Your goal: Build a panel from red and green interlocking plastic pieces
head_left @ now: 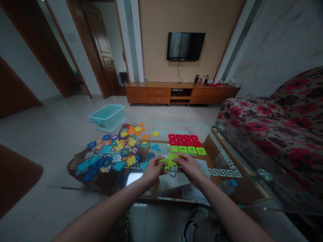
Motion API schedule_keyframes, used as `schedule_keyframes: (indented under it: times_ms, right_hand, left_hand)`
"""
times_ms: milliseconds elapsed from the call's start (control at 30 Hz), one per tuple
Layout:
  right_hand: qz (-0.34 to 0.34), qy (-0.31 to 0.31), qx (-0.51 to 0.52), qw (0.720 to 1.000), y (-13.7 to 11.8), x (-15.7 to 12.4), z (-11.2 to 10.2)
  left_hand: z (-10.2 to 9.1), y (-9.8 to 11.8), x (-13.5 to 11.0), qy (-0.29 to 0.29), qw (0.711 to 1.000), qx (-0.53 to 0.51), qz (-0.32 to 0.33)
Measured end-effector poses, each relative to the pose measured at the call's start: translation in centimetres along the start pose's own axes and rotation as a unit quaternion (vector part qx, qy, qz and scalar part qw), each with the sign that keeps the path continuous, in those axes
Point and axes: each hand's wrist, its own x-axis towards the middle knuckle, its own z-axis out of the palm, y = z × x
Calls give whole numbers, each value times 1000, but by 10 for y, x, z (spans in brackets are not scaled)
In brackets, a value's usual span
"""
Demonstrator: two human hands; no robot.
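My left hand [152, 169] and my right hand [188, 167] meet above a glass table [224, 161], both pinched on a small cluster of lime-green interlocking plastic tiles [169, 162]. Just beyond them lies a joined flat mat: a row of green tiles [188, 150] with red tiles [184, 139] behind it. To the left spreads a loose pile of blue, yellow, orange, white and purple tiles [113, 153].
A light-blue plastic tub [107, 116] stands on the floor beyond the pile. A floral sofa [277, 127] fills the right side. A water bottle [228, 186] lies under the glass. A wooden TV cabinet [181, 91] and a wall-mounted screen [185, 46] are at the far wall.
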Motion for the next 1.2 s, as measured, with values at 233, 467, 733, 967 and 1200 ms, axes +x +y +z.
schedule_keyframes:
  times_ms: [233, 467, 733, 967, 1200]
  right_hand:
    - [9, -6, 29, 1000, 2, 0, -1]
    - [14, -7, 56, 998, 2, -1, 3]
    - [20, 13, 24, 999, -5, -7, 3]
    - [16, 31, 7, 999, -2, -3, 3]
    - [13, 34, 24, 999, -4, -4, 3]
  left_hand:
    - [-6, 11, -1, -45, 999, -6, 7]
    - [-11, 22, -4, -24, 1000, -5, 17]
    - [-15, 24, 1, -47, 999, -2, 22]
    - [-9, 26, -3, -56, 998, -16, 3]
    - [-8, 26, -3, -55, 998, -38, 21]
